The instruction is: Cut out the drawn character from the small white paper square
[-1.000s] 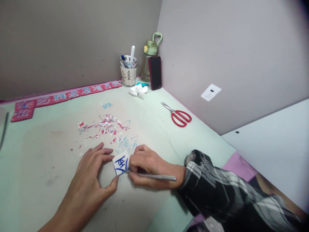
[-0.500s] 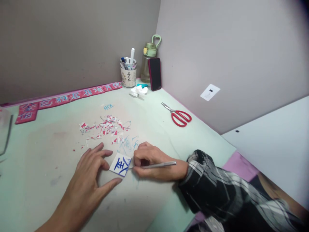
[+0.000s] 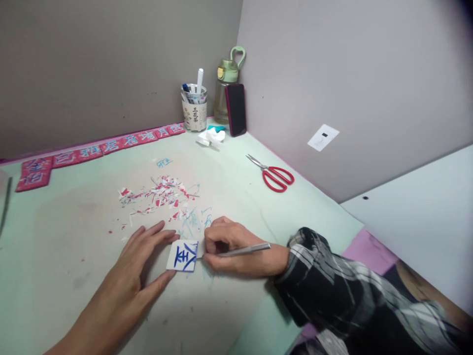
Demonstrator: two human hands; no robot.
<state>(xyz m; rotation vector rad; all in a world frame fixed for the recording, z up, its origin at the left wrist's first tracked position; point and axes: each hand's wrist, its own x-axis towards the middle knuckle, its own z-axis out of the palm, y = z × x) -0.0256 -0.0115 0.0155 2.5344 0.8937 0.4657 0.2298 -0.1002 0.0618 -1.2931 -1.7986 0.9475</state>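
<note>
Since half a second ago the small white square card with a blue painted character (image 3: 183, 256) has turned from a tilted diamond to nearly square-on, low in the middle of the frame, flat on the pale green table (image 3: 55, 236). At lower left, the left hand (image 3: 138, 268) lies spread, index fingertip and thumb touching the card's left edge. To its right, the right hand (image 3: 231, 249) is closed around a thin silver metal craft knife (image 3: 242, 250); its tip at the card's right edge is too small to make out. Just above lies a scatter of red, white and blue paper shavings (image 3: 158, 195). Red-handled scissors (image 3: 273, 175) lie well apart at centre right. In the upper-middle corner stand a paper pen cup (image 3: 194, 111), a green-capped bottle (image 3: 226, 84) and a dark phone (image 3: 236, 109). A checked sleeve (image 3: 332, 286) is cut off at lower right.
</note>
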